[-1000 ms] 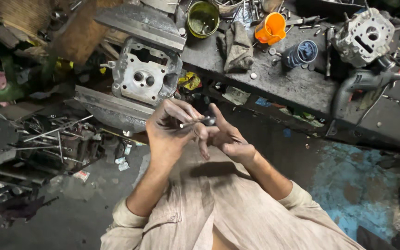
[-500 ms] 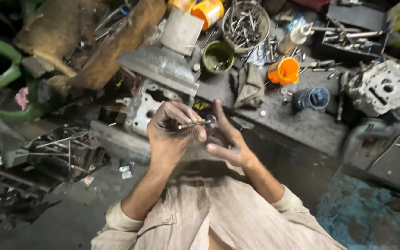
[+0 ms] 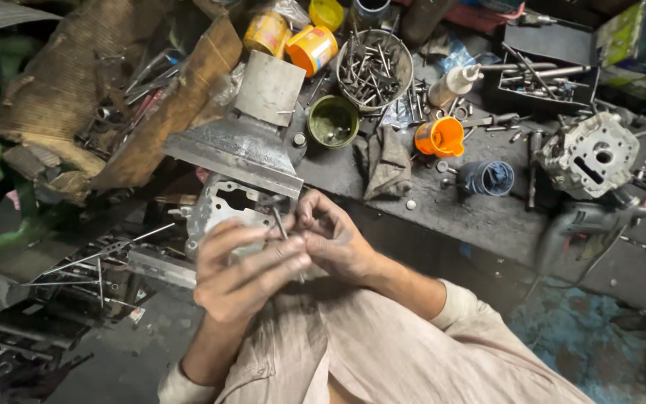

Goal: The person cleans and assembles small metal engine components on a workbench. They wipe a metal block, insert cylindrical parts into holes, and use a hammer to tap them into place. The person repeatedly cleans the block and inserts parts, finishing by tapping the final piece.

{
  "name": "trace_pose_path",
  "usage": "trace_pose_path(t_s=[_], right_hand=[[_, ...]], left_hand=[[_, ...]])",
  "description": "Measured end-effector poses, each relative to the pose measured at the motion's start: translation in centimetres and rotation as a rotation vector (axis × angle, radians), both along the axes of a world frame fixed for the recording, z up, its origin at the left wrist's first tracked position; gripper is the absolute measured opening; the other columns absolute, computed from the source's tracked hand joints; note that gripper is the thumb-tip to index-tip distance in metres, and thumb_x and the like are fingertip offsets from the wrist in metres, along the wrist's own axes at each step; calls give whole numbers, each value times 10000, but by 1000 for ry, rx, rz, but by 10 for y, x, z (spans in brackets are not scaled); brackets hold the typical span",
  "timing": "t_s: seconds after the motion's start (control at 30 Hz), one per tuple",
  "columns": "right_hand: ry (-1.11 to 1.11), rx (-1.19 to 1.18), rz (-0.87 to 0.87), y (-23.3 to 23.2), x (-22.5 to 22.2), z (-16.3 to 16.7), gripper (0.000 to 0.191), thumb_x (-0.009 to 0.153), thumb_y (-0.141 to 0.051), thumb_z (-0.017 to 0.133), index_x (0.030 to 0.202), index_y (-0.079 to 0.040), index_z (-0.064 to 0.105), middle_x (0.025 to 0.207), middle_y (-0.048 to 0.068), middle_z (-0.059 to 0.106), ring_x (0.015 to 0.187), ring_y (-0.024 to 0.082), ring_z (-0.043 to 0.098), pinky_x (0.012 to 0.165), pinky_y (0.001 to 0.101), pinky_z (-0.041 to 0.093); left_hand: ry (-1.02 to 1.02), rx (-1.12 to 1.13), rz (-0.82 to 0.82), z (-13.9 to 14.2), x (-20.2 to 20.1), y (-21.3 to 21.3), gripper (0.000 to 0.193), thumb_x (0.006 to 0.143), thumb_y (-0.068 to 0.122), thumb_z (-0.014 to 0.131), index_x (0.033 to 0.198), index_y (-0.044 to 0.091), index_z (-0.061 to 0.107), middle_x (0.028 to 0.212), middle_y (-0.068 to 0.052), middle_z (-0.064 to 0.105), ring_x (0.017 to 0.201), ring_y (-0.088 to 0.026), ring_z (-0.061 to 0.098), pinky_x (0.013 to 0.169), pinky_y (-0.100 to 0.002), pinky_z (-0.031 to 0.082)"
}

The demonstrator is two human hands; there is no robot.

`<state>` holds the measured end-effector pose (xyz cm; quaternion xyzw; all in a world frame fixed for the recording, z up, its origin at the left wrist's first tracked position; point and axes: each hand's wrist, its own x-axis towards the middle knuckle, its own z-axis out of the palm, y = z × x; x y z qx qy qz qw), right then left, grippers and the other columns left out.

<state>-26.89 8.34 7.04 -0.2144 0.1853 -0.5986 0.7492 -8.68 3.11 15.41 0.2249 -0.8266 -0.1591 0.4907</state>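
My left hand [image 3: 244,271] and my right hand [image 3: 332,238] meet in front of me, above my lap. Between their fingertips they hold a thin metal rod [image 3: 281,223], like a valve stem, standing nearly upright. My left palm faces up, fingers curled around the rod's lower end. The fingers of my right hand pinch it near the middle. Just behind my hands lies a grey metal cylinder head [image 3: 222,209] on the bench edge, partly hidden by them.
A greasy workbench [image 3: 443,206] carries a bowl of bolts [image 3: 373,69], a green tin [image 3: 333,120], an orange cup [image 3: 440,137], a rag [image 3: 388,161], an engine casing [image 3: 591,154] and a drill [image 3: 588,223]. A metal anvil-like block [image 3: 244,142] stands left. Scrap rods lie lower left.
The view has tilted up and nearer to the bench. My hands stay joined, and the rod has turned from roughly level to nearly upright.
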Motion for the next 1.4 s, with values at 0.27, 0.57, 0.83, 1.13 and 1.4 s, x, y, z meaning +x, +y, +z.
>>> trace_pose_path(t_s=[0.27,0.57,0.83,1.13,1.4], right_hand=[[-175,140,112,5,52,7,340,1014,-25,724,1082,-118,404,1075,94,688,1129,222,703,931,341,557],[868,-170,-335,-1,69,13,628,926,4,787,1403,-61,383,1289,-33,547,1026,168,732,909,339,660],[1600,-757,-288,-21,107,-8,322,946,30,843,1238,18,708,1206,145,751,998,207,746,826,304,582],[1684,-768,-208,-22,115,-14,313,972,-6,792,1271,-33,703,1215,89,742,995,212,710,872,353,557],[1928,-1005,-163,-14,109,-2,618,699,66,707,1253,-198,774,1167,-11,713,1133,280,588,943,436,470]], left_hand=[[-154,9,199,-13,49,34,163,874,271,744,1010,301,830,1123,177,750,1092,-121,502,943,-334,424],[86,136,80,-47,114,82,169,829,214,724,972,185,810,1057,41,777,1090,-177,557,947,-371,466],[326,472,275,-75,144,122,257,815,-39,856,993,67,705,992,-33,768,949,-212,699,902,-346,551],[428,570,316,-83,165,141,281,915,-46,802,1101,46,613,1045,-88,742,984,-235,728,891,-344,577],[381,572,346,-80,153,139,291,903,-98,771,1104,46,619,1051,-124,728,987,-239,720,885,-346,588]])
